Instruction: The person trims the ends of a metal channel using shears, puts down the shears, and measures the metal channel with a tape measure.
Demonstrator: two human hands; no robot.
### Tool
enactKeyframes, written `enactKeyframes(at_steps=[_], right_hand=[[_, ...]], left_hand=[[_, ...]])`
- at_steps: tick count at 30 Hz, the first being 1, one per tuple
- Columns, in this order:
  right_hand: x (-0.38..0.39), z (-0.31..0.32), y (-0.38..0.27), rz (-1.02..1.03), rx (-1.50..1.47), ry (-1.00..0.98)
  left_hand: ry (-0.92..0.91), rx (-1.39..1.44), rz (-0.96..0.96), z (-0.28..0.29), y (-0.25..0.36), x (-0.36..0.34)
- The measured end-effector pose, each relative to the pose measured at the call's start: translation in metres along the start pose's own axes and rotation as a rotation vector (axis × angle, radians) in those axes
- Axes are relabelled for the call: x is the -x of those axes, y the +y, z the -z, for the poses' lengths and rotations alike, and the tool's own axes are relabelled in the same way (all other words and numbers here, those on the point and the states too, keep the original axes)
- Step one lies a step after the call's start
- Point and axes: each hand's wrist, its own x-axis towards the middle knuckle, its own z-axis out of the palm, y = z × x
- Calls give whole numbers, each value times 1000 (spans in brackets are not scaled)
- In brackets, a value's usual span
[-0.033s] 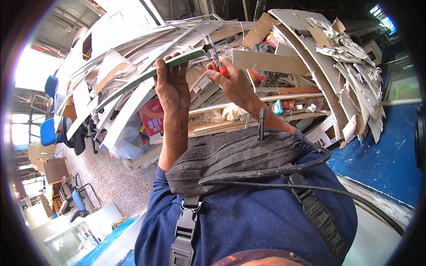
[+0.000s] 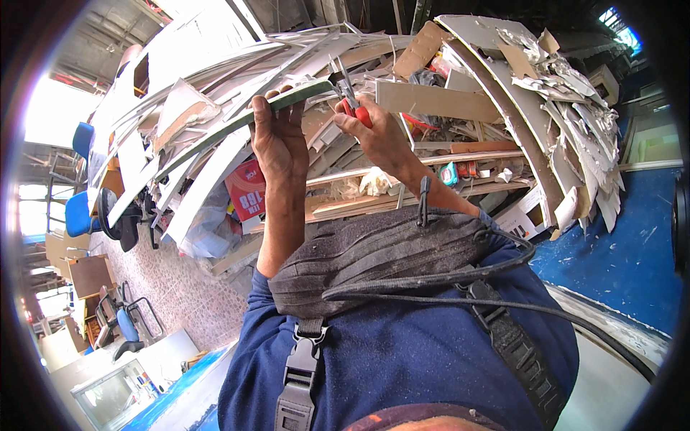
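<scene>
A: What do the fingers (image 2: pixel 267 108) of the left hand (image 2: pixel 282 140) grasp?

B: They are clenched around a long green strip (image 2: pixel 244 118). On its right end, the right hand (image 2: pixel 377 133) holds red-handled pliers (image 2: pixel 351 97), and the metal tips touch the strip.

A: And farther away?

B: A big heap of white boards (image 2: pixel 503 79), with a blue floor (image 2: pixel 618 244) at the right.

I have one view only, from the head camera, the left of a side-by-side pair. It looks steeply down along the wearer's own chest, so the blue shirt (image 2: pixel 402 359) and a harness strap (image 2: pixel 298 373) fill the lower part, very close. Both forearms rise from there toward the middle of the picture. Farther off, a heap of scrap boards (image 2: pixel 460 100) spans the top. The fisheye bends straight edges toward the dark round rim.
</scene>
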Motion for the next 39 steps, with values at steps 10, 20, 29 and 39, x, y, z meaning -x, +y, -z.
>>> enactKeyframes(at_steps=[10, 20, 29, 39], right_hand=[[0, 1, 4, 23, -79, -28], [-2, 0, 9, 29, -62, -21], [1, -1, 0, 26, -77, -29], [-34, 15, 47, -10, -146, 372]], left_hand=[[-18, 8, -6, -3, 2, 1], [1, -29, -47, 1, 3, 2], [-5, -13, -37, 5, 2, 1], [-5, 46, 29, 4, 14, -8]])
